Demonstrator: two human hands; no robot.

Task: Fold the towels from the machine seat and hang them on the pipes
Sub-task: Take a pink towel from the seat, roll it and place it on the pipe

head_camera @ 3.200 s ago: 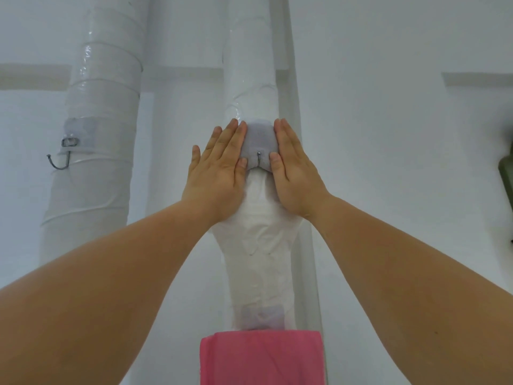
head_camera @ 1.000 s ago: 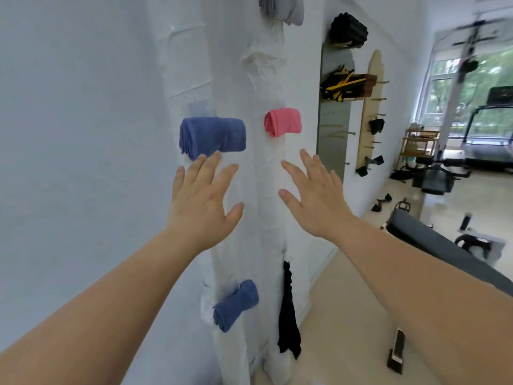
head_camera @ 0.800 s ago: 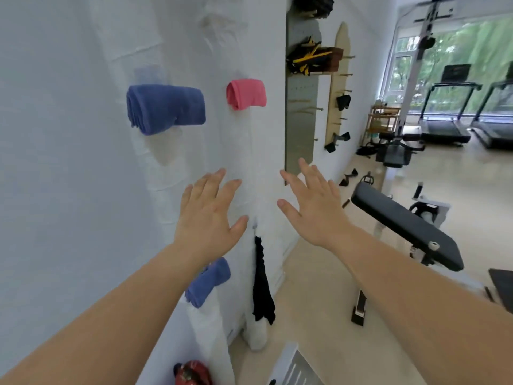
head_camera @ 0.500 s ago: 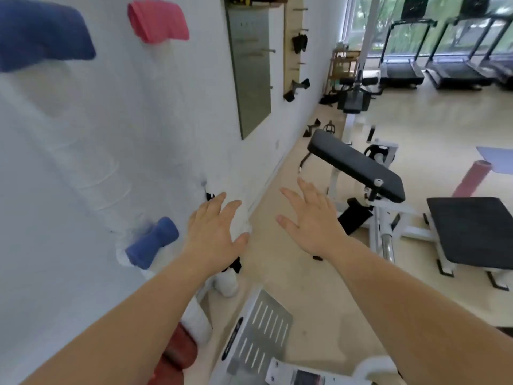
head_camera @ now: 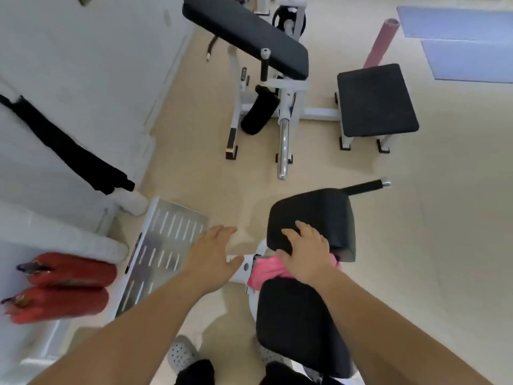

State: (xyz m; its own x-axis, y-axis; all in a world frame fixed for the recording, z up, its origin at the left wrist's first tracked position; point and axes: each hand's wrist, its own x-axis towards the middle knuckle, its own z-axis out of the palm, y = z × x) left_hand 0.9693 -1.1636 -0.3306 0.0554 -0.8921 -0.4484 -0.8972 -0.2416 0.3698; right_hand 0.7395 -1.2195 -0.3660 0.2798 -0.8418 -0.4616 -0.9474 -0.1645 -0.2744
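A pink towel [head_camera: 263, 272] lies bunched in the gap between the black machine seat [head_camera: 294, 323] and its black back pad [head_camera: 324, 215]. My right hand [head_camera: 305, 254] lies over the towel and hides most of it; its fingers reach onto the edge of the back pad. Whether the fingers grip the cloth cannot be seen. My left hand [head_camera: 212, 254] hovers with straight fingers just left of the towel, above the white machine frame, and holds nothing. At the far left a white wrapped pipe [head_camera: 130, 201] meets the floor, with a black towel [head_camera: 83, 154] hanging on it.
A perforated metal footplate [head_camera: 163, 245] lies left of the seat. Two red fire extinguishers [head_camera: 66, 284] stand by the wall at the lower left. Ahead are a black padded bench [head_camera: 249, 34], a black stool pad [head_camera: 374, 98], a pink roller [head_camera: 380, 43] and blue mats [head_camera: 466, 37].
My view has swung from the pipes with their hung towels down to the machine seat. Both hands came down from the pipe; the right one now lies on the pink towel.
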